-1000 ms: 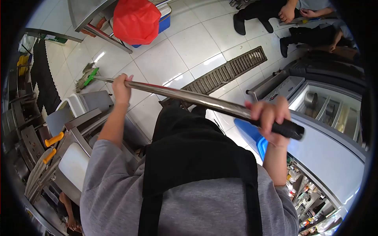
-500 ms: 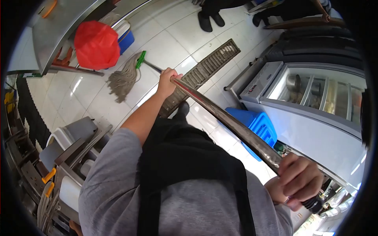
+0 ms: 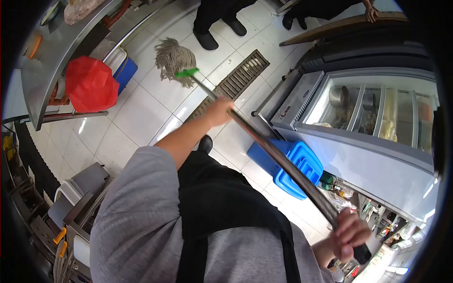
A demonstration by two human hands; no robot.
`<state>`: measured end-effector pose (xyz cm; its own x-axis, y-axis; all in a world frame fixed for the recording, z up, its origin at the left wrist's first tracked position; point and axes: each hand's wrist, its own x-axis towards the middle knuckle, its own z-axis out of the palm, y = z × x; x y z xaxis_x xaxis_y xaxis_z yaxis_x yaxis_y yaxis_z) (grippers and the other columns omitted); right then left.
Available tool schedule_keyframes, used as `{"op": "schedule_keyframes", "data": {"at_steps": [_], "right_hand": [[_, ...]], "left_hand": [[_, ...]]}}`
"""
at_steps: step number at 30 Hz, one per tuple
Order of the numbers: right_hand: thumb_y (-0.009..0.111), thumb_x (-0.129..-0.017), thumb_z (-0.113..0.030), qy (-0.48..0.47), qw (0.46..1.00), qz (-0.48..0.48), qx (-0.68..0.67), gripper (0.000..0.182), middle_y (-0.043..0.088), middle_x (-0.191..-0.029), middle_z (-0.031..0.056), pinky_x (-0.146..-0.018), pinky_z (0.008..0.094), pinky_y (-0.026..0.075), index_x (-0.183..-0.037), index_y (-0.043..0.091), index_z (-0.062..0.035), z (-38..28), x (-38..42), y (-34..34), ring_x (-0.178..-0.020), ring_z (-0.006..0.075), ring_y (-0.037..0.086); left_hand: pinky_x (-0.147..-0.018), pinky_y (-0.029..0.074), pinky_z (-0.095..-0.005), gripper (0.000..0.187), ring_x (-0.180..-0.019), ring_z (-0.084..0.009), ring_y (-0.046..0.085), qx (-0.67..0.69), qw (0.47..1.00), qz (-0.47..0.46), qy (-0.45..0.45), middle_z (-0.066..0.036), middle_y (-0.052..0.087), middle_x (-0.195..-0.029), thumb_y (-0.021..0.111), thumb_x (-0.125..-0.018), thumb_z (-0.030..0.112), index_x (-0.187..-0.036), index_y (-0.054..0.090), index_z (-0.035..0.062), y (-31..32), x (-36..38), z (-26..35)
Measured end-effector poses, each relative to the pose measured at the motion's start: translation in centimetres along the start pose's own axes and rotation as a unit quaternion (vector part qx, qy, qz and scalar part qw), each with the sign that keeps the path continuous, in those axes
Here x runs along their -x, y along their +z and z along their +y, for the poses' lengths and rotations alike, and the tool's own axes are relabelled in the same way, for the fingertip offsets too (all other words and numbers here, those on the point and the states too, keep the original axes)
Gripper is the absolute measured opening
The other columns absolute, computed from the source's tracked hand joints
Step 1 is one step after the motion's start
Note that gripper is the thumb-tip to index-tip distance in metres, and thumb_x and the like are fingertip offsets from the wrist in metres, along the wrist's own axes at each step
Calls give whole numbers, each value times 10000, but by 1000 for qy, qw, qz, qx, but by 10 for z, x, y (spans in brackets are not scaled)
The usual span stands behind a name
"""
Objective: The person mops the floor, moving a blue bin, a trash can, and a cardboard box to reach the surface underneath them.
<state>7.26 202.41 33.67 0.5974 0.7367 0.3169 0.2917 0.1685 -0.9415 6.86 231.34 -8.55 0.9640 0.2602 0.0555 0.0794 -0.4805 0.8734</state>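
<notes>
A string mop (image 3: 175,60) with a green clamp rests its grey strands on the white tiled floor at upper left of centre. Its long handle runs diagonally across the view toward the lower right. My left hand (image 3: 220,111) is wrapped round the handle partway along, near the mop head. Close to the black end of the handle, my right hand (image 3: 350,234) grips it with fingers curled. Beneath the handle a metal floor grate (image 3: 243,75) is set in the tiles.
A blue lidded bin (image 3: 297,170) stands beside a glass-topped chest freezer (image 3: 363,141) on the right. At left are a red bag (image 3: 91,85), a blue container (image 3: 125,74) and a steel counter (image 3: 61,61). Two people in dark trousers (image 3: 214,16) stand at the top.
The mop head has swung up and right across the floor, closer to a person's shoes. My left hand moved right and slightly down; my right hand moved slightly down and left.
</notes>
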Motion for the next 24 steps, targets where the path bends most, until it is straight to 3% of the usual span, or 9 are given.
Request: {"op": "schedule_keyframes", "data": {"at_steps": [6,9,10,12,13,14,18,23,24], "right_hand": [[696,-822,-149,-131,987,-8,-98,257,484,-535,1,-594,350,410,-726,459,-126,16,-17,10,-509,152,483],[680,-736,-69,-202,963,46,-173,273,474,-462,-47,-554,293,340,-673,432,-165,74,-34,12,-432,94,419],[672,-756,-86,-163,978,-24,-130,264,477,-502,-37,-528,280,323,-688,428,-161,88,-42,-2,-459,105,421],[646,-750,-50,-148,969,165,-109,261,579,-568,24,-524,320,450,-627,424,-110,136,-53,27,-516,174,550],[601,-747,-28,-82,992,92,1,200,587,-621,66,-558,379,476,-630,450,-89,170,-44,12,-530,233,549],[562,-761,-21,-175,984,-26,8,133,592,-660,114,-644,431,496,-649,501,-61,222,-62,8,-588,296,572],[579,-777,4,-124,991,-41,-34,105,645,-995,175,-930,431,456,-881,584,-11,365,-122,94,-1039,355,614],[648,-745,64,-50,997,-51,-29,203,619,-1021,145,-920,335,456,-913,573,-22,401,-136,183,-1046,304,609],[652,-738,56,-56,997,-52,-34,208,618,-1017,144,-913,350,460,-915,577,-24,396,-130,174,-1046,318,602]], "left_hand": [[-682,426,-429,357,-836,-321,532,23,995,-88,47,-97,536,-770,696,-834,347,-724,506,66,9,4,-2],[-713,433,-398,197,-833,-292,533,29,998,-49,-1,-80,533,-783,707,-728,55,-743,510,61,-27,-26,-12],[-748,443,-374,223,-848,-273,542,35,997,-70,-3,-66,546,-812,682,-661,-37,-784,528,67,-44,-38,-10],[-774,450,-358,236,-865,-254,548,16,997,-42,60,-53,556,-841,698,-685,-12,-838,543,79,-70,-51,4],[-783,449,-356,243,-871,-252,550,11,995,-35,96,-49,558,-852,702,-690,-9,-854,547,83,-78,-59,4],[-785,443,-360,244,-857,-249,541,-6,996,-5,93,-48,545,-836,700,-702,-17,-862,542,79,-84,-66,-1],[-1027,400,-388,428,-1188,-319,505,-141,986,84,-23,-139,531,-1259,664,-721,-52,-1103,574,120,-118,-80,-76],[-1107,330,-402,468,-1319,-371,396,-349,920,18,-177,-141,438,-1425,609,-796,-22,-1213,534,177,-165,-72,-138],[-1133,286,-454,500,-1366,-399,319,-350,908,-19,-228,-104,371,-1481,607,-815,11,-1241,526,261,-172,-71,-95]]}}
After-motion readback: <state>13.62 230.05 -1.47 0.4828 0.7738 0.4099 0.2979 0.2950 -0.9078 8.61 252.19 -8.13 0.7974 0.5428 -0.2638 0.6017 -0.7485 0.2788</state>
